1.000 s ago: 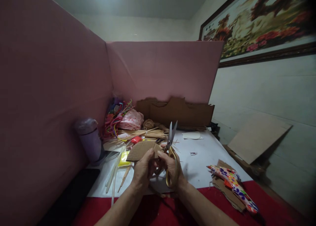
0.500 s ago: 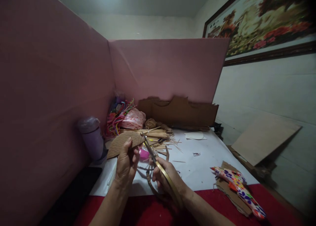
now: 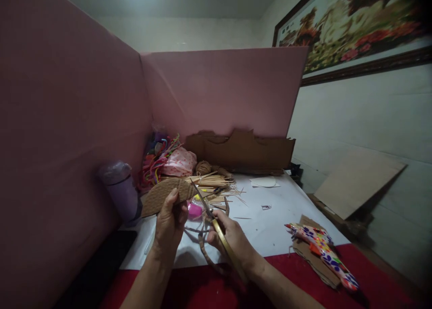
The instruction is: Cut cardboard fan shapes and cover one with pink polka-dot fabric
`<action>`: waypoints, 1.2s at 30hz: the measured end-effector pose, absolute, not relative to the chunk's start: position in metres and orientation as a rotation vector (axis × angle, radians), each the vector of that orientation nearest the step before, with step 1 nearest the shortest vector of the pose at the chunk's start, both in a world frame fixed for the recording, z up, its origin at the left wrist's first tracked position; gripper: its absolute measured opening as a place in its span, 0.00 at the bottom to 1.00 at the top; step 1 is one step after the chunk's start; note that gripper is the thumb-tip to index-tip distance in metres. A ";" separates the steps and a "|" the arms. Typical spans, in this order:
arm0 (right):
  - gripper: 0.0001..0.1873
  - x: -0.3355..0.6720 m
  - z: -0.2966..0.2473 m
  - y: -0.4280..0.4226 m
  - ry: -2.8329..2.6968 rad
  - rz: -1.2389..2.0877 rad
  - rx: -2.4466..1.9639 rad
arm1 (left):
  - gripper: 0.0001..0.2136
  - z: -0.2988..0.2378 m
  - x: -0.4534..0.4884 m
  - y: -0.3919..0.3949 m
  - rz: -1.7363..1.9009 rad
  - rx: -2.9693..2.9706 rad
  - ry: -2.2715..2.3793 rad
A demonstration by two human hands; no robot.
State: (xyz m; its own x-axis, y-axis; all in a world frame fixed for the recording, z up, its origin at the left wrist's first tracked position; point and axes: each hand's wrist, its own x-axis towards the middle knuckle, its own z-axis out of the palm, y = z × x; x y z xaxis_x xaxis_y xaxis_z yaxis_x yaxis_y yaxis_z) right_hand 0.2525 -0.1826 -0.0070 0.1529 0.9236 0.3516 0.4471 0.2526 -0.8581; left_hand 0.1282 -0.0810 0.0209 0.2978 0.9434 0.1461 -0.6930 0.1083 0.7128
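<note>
My left hand [image 3: 170,219] is closed on a curved piece of brown cardboard [image 3: 165,194], thumb on the near face. In my right hand [image 3: 229,237] is a pair of scissors [image 3: 220,234] with gold-coloured handles and dark blades. The blades point up and to the left, with their tips close to the cardboard's right end; whether they touch it I cannot tell. Beneath and behind the hands lie a bright pink item [image 3: 195,211] in clear plastic and a brown wrapped strip bent into curves [image 3: 206,253], partly hidden by my right hand.
Behind are bamboo sticks [image 3: 214,181], a twine ball [image 3: 203,167], colourful pipe cleaners [image 3: 151,167] and torn cardboard [image 3: 243,154]. A purple tumbler [image 3: 121,194] stands left. A flower-patterned glue gun [image 3: 326,253] rests on cardboard at right. White paper cutouts [image 3: 265,182] lie farther back.
The view has shifted slightly, so most things sit a little further left. Both hands keep their holds, and the scissors are still by the cardboard's right end.
</note>
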 end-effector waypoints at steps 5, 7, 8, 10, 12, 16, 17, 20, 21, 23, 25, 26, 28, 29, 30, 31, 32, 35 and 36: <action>0.21 0.250 -0.001 -0.187 -1.451 0.474 -1.488 | 0.11 0.022 0.129 -0.080 1.241 0.795 0.406; 0.20 0.250 0.001 -0.188 -1.451 0.414 -1.516 | 0.11 0.022 0.130 -0.080 1.237 0.805 0.396; 0.20 0.250 0.002 -0.189 -1.452 0.387 -1.523 | 0.11 0.021 0.130 -0.080 1.233 0.811 0.387; 0.19 0.250 0.003 -0.189 -1.459 0.346 -1.527 | 0.11 0.020 0.130 -0.081 1.226 0.819 0.371; 0.19 0.251 0.003 -0.189 -1.468 0.316 -1.532 | 0.10 0.020 0.129 -0.081 1.218 0.822 0.362; 0.18 0.251 0.004 -0.190 -1.469 0.245 -1.549 | 0.10 0.019 0.129 -0.081 1.205 0.807 0.344; 0.18 0.251 0.004 -0.190 -1.466 0.230 -1.546 | 0.10 0.019 0.129 -0.081 1.205 0.801 0.337; 0.18 0.250 0.003 -0.191 -1.452 0.213 -1.527 | 0.10 0.019 0.129 -0.081 1.208 0.782 0.332; 0.18 0.250 0.002 -0.190 -1.442 0.211 -1.521 | 0.10 0.019 0.129 -0.081 1.209 0.780 0.334; 0.17 0.250 0.001 -0.189 -1.422 0.218 -1.514 | 0.10 0.018 0.129 -0.082 1.209 0.790 0.335; 0.17 0.249 0.000 -0.189 -1.406 0.242 -1.499 | 0.11 0.018 0.128 -0.082 1.200 0.795 0.332; 0.16 0.249 -0.001 -0.188 -1.400 0.268 -1.484 | 0.12 0.018 0.128 -0.082 1.195 0.789 0.328; 0.14 0.250 -0.002 -0.187 -1.374 0.333 -1.451 | 0.11 0.018 0.127 -0.082 1.188 0.762 0.311; 0.13 0.251 -0.002 -0.187 -1.354 0.358 -1.440 | 0.11 0.018 0.127 -0.081 1.185 0.748 0.301; 0.12 0.252 -0.003 -0.186 -1.337 0.382 -1.429 | 0.11 0.018 0.127 -0.081 1.180 0.736 0.291; 0.11 0.253 -0.003 -0.185 -1.331 0.405 -1.417 | 0.11 0.018 0.127 -0.080 1.176 0.726 0.284; 0.11 0.254 -0.003 -0.185 -1.339 0.425 -1.400 | 0.11 0.018 0.127 -0.080 1.173 0.718 0.283; 0.13 0.256 -0.005 -0.184 -1.429 0.468 -1.360 | 0.12 0.019 0.127 -0.080 1.170 0.710 0.299; 0.15 0.256 -0.005 -0.185 -1.464 0.473 -1.365 | 0.12 0.020 0.127 -0.080 1.173 0.711 0.306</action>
